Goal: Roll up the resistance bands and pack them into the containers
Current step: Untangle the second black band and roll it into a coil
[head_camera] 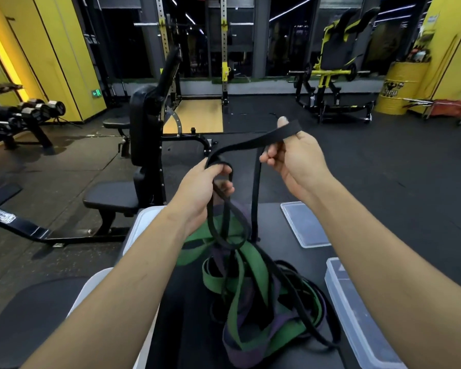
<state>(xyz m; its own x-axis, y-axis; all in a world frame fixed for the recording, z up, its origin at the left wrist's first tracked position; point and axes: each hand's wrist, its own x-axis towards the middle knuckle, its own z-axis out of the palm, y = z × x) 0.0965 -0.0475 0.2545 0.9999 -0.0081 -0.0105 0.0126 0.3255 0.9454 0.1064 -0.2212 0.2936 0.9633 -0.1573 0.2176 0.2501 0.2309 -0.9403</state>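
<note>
A heap of resistance bands (pixel 248 283), green, purple and black, lies on the near bench pad (pixel 186 328); a clear container (pixel 357 315) sits just right; the left hand (pixel 205 190) grips a black band (pixel 240 145); it slants up rightward over the right hand (pixel 290 158), whose curled fingers hold it; one strand hangs vertical; far right, the yellow drum (pixel 399 86) bears unreadable lettering.

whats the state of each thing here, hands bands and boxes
left hand: grips a loop of the black band
right hand: pinches the black band, raised
black band: held between both hands, not yet rolled
band pile: tangled, unrolled
clear lid: off, lying flat
clear container: looks open, partly hidden by the forearm
</note>
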